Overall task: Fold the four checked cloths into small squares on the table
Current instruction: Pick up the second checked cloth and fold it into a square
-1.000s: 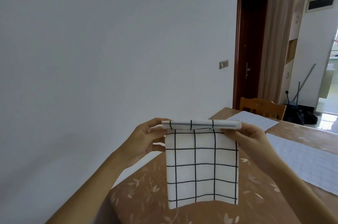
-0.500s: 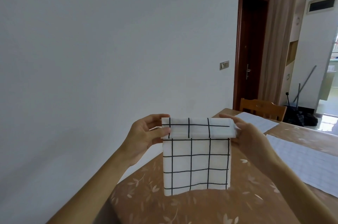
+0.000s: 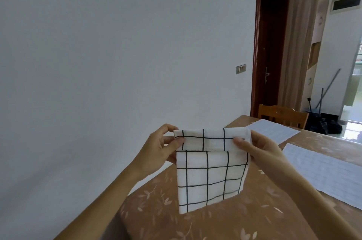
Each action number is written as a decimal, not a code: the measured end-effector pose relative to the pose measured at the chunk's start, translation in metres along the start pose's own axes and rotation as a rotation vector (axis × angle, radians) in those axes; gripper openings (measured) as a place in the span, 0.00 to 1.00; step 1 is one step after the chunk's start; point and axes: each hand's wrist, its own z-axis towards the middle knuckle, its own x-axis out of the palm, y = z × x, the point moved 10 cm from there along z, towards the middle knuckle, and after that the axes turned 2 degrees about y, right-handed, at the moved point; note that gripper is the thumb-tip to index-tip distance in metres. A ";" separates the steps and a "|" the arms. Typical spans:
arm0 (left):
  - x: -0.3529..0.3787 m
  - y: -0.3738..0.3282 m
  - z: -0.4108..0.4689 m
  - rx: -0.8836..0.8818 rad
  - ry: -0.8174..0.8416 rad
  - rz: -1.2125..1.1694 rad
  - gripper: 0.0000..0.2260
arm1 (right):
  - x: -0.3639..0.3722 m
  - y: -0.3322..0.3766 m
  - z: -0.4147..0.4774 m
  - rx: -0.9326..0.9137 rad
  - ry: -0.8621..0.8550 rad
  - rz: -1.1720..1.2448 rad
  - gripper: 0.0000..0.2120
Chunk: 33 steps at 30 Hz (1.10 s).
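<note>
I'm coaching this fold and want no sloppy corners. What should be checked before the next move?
1. Left hand pinches the checked cloth at its top left corner: ok.
2. Right hand pinches its top right corner: ok.
3. Folded-over flap lies level: ok.
4. Hanging bottom edge level: not ok, it slants.
5. Bare table beneath the cloth: ok.
6. Back layers aligned: cannot tell.

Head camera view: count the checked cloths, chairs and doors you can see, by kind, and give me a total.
Checked cloths: 3 (held cloth, far flat cloth, near flat cloth)
Chairs: 1 (wooden chair)
Doors: 1 (dark door)
Total: 5
</note>
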 end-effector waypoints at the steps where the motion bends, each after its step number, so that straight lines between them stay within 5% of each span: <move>1: -0.001 -0.001 0.000 0.014 -0.020 -0.001 0.05 | 0.004 0.001 -0.001 0.001 0.035 -0.024 0.15; 10: -0.004 -0.002 0.001 0.033 0.002 -0.088 0.17 | -0.002 0.006 -0.004 -0.061 -0.049 -0.041 0.10; 15: -0.004 0.001 0.003 0.021 0.014 -0.177 0.09 | -0.009 0.012 -0.003 -0.121 -0.079 -0.032 0.08; 22: 0.008 0.012 0.005 -0.108 0.122 -0.431 0.16 | -0.014 0.014 0.001 -0.169 -0.092 -0.084 0.18; 28: 0.018 0.022 0.003 -0.154 0.148 -0.245 0.14 | -0.019 0.015 0.001 -0.194 -0.089 -0.079 0.19; 33: 0.000 0.020 0.006 -0.069 -0.034 -0.186 0.12 | -0.011 -0.009 0.004 0.032 -0.037 0.164 0.15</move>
